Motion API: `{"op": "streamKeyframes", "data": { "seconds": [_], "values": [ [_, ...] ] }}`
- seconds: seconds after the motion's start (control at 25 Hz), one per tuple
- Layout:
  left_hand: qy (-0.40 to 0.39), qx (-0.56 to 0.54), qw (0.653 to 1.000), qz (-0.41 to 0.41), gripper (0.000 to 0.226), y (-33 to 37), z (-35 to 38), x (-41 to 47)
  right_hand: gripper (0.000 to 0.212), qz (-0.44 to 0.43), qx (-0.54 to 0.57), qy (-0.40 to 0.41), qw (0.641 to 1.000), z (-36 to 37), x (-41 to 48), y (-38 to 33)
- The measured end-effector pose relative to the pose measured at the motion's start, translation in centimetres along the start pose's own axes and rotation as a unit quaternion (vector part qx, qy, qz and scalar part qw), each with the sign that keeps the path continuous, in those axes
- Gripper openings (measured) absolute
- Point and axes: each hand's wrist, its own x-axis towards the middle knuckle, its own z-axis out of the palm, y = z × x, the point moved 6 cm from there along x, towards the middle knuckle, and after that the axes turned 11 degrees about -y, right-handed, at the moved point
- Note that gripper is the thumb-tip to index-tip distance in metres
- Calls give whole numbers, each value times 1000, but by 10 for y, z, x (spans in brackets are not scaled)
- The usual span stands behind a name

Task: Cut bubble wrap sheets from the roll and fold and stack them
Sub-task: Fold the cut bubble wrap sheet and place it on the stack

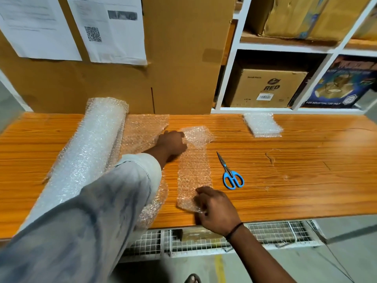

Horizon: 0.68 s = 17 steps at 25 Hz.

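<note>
A long cut strip of bubble wrap (194, 168) lies on the wooden table (295, 170), running away from me. My left hand (172, 142) grips its far end, which is lifted and crumpled. My right hand (216, 209) pinches its near end by the table's front edge. The big bubble wrap roll (87, 152) lies at the left, with its loose unrolled sheet (142, 133) spread beside it under my left arm. A stack of folded sheets (263, 124) sits at the back right. Blue-handled scissors (230, 172) lie shut just right of the strip.
Large cardboard boxes (179, 58) with taped papers stand behind the table. White shelving (230, 64) at the back right holds more boxes. A wire rack (265, 233) shows below the table's front edge, and a foot (192, 278) on the floor.
</note>
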Motion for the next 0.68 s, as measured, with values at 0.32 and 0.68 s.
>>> {"op": "streamKeyframes", "data": {
  "seconds": [0.32,0.68],
  "values": [
    [40,-70,980,182,32,28,52,-100,17,39,18,-8,999,0,4,9],
    [-22,-129,965,227,74,-5,113,-202,30,60,120,46,990,3,-9,16]
  ]
}}
